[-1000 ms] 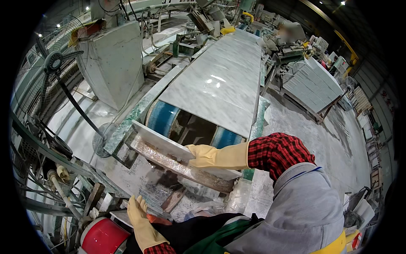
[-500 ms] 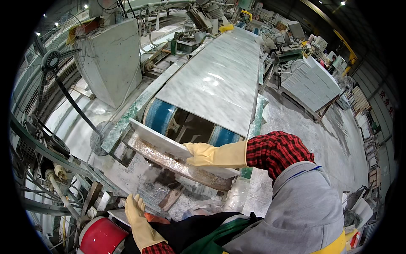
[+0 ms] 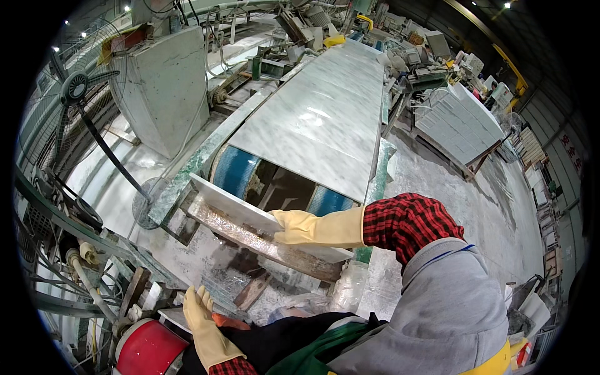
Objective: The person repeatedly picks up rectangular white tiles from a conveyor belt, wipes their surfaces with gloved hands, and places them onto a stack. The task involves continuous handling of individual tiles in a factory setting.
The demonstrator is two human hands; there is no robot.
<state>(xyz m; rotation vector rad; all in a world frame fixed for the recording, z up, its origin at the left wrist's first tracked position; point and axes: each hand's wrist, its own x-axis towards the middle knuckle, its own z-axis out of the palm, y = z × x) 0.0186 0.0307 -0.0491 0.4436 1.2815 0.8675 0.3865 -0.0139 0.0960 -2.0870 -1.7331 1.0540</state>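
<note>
My right hand, in a yellow rubber glove below a red plaid sleeve, grips the near edge of a narrow white stone strip. The strip lies tilted across the end of a roller line, over a wet rough stone ledge. Behind it a long grey-veined marble slab rests on the line above blue rollers. My left hand, also gloved, is lower down with its fingers spread on wet debris beside a red drum; it holds nothing.
A grey machine housing and a standing fan are at the left, with pipes and cables below them. A pallet of stacked pale slabs stands at the right on a dusty wet floor. Machinery crowds the far end.
My left hand has edged slightly upward. My right hand stays on the stone strip, which has hardly moved.
</note>
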